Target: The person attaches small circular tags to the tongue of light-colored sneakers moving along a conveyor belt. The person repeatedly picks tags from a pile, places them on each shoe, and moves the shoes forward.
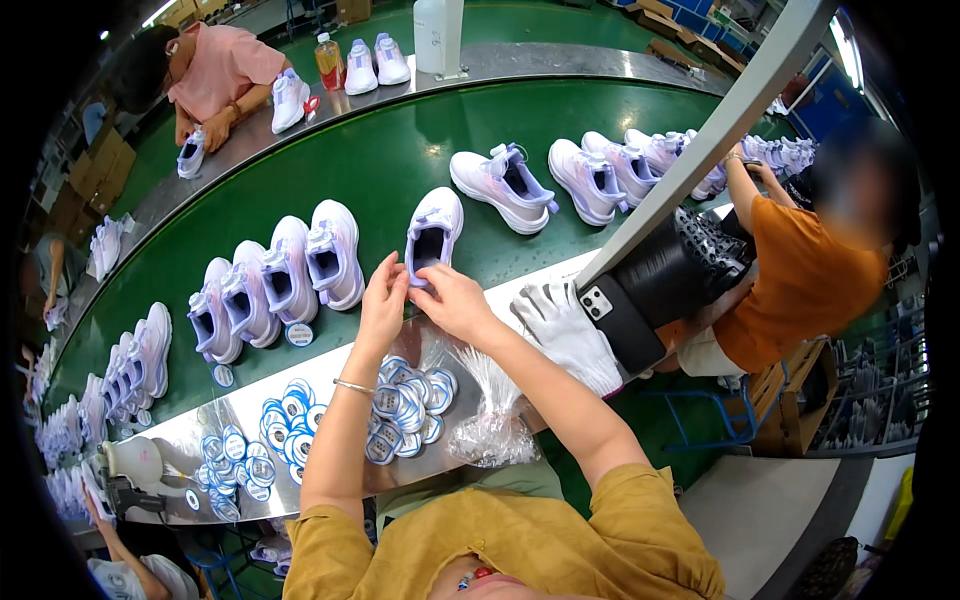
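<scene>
Worked shoe: A white-and-lilac shoe is lying on the green belt near its edge, toe pointing to twelve o'clock and heel to six; clock positions below are being read around it.
Left hand: The left hand is sitting at seven o'clock, its fingers bending inward beside the heel; whether they are pinching anything cannot be told.
Right hand: The right hand is reaching in from between five and six, its fingers curling nearly together and touching the heel rim; a firm hold cannot be confirmed.
Heel rim: Good handling is probably calling for one hand steadying the heel while the other is working with fingertips only, keeping the soft edge from folding and the pale upper from smudging.
Neighbouring shoes: Four similar shoes are standing near nine o'clock; a single shoe is resting at two.
Bench supplies: Blue-edged round tags are lying heaped on the metal bench around six to seven, clear strands between five and six, a white glove at four.
</scene>
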Action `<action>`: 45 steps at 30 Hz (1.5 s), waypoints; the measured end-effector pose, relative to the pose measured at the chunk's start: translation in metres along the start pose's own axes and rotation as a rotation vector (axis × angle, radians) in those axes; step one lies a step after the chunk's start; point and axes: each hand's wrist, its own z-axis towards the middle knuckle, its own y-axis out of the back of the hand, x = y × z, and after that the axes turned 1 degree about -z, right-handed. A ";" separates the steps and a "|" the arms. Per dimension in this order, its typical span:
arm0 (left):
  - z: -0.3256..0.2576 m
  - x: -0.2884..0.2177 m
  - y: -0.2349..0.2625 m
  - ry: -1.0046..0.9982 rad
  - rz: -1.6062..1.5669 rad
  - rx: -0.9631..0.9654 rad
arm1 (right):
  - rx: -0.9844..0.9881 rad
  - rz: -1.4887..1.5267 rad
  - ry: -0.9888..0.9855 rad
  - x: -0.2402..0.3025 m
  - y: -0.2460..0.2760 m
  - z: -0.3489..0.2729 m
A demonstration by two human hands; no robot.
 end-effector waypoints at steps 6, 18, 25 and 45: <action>0.017 -0.023 -0.001 -0.158 0.350 -0.015 | 0.204 -0.137 0.158 -0.034 0.027 0.017; 0.065 -0.016 -0.011 -0.384 0.560 -0.032 | -0.052 -0.039 -0.046 -0.052 0.003 0.075; 0.069 -0.010 -0.004 -0.520 0.667 -0.039 | -0.059 0.043 -0.021 -0.061 -0.002 0.075; 0.037 -0.002 -0.001 -0.637 0.645 -0.307 | -0.150 -0.279 0.253 -0.057 -0.014 0.057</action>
